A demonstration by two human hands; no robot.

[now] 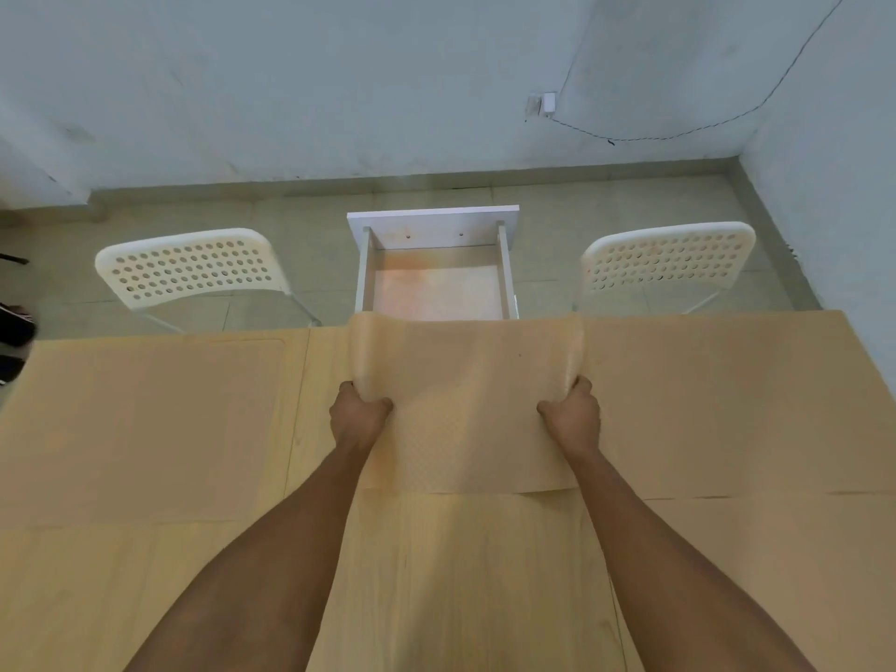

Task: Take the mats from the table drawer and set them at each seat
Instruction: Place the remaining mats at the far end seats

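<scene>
I hold a beige, textured mat (pixel 465 380) over the middle of the wooden table (pixel 465 574). My left hand (pixel 359 414) grips its left edge and my right hand (pixel 572 414) grips its right edge. The mat bows upward between them, and its far edge hangs over the table's far side. Beyond that edge a white drawer (pixel 436 283) stands pulled out, and its visible floor looks bare. A mat (pixel 145 419) lies flat on the table at the left. Another mat (pixel 727 405) lies flat at the right.
Two white perforated chairs stand at the table's far side, one at the left (pixel 194 269) and one at the right (pixel 664 259), flanking the drawer. A wall and a tiled floor lie beyond. A dark object (pixel 14 327) sits at the left edge.
</scene>
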